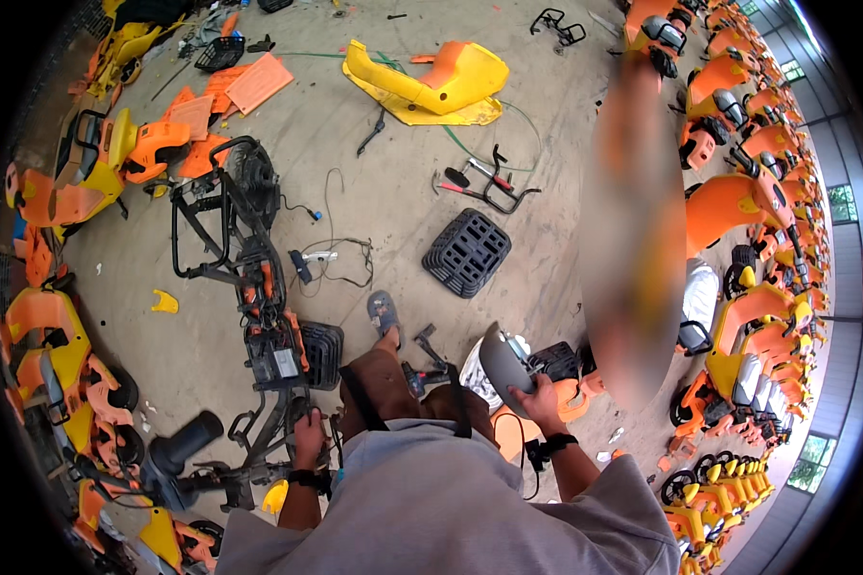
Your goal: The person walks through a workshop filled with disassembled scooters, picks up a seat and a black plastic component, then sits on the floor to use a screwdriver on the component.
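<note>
A stripped black scooter frame (280, 359) with exposed wiring stretches along my left side. My left hand (309, 431) grips its tubing at the lower end. My right hand (539, 401) holds a curved dark grey cover (503, 362), tilted over a white bucket (475, 379) with items in its top that I cannot make out. Beside the bucket are a black piece (554, 359) and orange body panels (571, 402). A cordless power tool (417, 376) lies on the floor between my legs.
Ahead are a black plastic crate (465, 251), loose hand tools (489, 182), cables (336, 264), a yellow body panel (422, 86) and stacked orange panels (259, 86). Orange scooters (729, 216) line the right, more (38, 326) the left. A blurred area covers part of the right side.
</note>
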Demonstrator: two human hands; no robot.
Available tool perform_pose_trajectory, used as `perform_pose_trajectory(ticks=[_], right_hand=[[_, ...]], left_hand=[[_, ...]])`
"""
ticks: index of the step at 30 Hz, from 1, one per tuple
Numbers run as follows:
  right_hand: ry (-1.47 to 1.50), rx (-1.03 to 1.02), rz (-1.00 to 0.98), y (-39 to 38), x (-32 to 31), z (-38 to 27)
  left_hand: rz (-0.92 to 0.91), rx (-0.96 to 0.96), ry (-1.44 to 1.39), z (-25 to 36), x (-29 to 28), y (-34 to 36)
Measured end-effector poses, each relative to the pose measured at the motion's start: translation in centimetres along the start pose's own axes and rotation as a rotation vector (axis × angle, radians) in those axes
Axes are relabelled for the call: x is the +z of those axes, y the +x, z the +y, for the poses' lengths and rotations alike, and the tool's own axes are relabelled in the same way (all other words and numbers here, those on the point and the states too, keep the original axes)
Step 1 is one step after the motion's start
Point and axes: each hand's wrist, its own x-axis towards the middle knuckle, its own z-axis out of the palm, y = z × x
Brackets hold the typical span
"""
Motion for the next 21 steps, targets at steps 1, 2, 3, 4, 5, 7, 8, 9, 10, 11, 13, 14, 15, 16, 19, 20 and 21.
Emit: perform_pose_trajectory(ticks=[1,2,3,4,5,7,8,9,10,11,13,14,15,16,19,20,21], right_hand=[[-0.043,-0.074,0.008,1.9,0.2,-1.2],[-0.044,-0.118,-0.016,3.7,0.1,-3.8],[-0.064,-0.099,-0.057,5.1,-0.1,-6.4],[-0.082,-0.086,-0.097,6.6,-0.5,-9.2],[-0.106,-0.131,-0.12,7.7,-1.2,-12.1],[-0.072,-0.26,-0.125,9.2,-3.6,-18.4],[-0.04,-0.286,-0.139,9.9,-4.7,-20.7],[-0.006,-0.314,-0.157,10.5,-5.6,-22.5],[0.034,-0.344,-0.185,11.1,-6.6,-24.2],[0.064,-0.332,-0.257,11.6,-8.5,-26.1],[0.166,-0.379,-0.389,12.9,-12.0,-27.4],[0.21,-0.39,-0.457,13.3,-14.0,-28.1],[0.328,-0.364,-0.519,13.9,-16.4,-29.4],[0.443,-0.332,-0.572,14.5,-18.5,-29.9],[0.767,-0.187,-0.648,16.9,-22.2,-27.9],[0.86,-0.147,-0.681,18.4,-22.5,-27.0],[0.928,-0.072,-0.686,19.9,-22.1,-25.5]], left_hand=[[-0.021,0.0,0.057,-0.9,-0.7,2.3],[0.018,0.07,0.125,-2.9,-1.5,4.3],[0.014,0.023,0.064,-2.2,-1.9,4.9],[0.015,-0.023,-0.001,-0.5,-2.3,5.5],[0.046,-0.048,0.058,0.7,-2.7,5.9],[0.082,-0.071,-0.008,1.2,-2.5,6.9],[0.098,-0.082,-0.04,1.5,-2.3,7.5],[0.105,-0.128,0.023,2.3,-2.0,7.9],[0.089,-0.075,0.031,2.4,-1.3,8.5],[0.072,-0.028,0.036,2.2,-0.1,9.3],[0.007,0.061,0.071,6.7,1.0,10.3],[0.025,0.086,0.059,7.6,1.7,11.7],[0.036,0.107,0.048,7.6,2.9,13.2],[0.04,0.132,0.034,8.2,4.2,14.3],[-0.137,0.007,-0.186,17.5,6.8,15.4],[-0.203,-0.05,-0.342,18.9,9.0,16.2],[-0.27,-0.11,-0.485,19.9,11.3,16.9]])
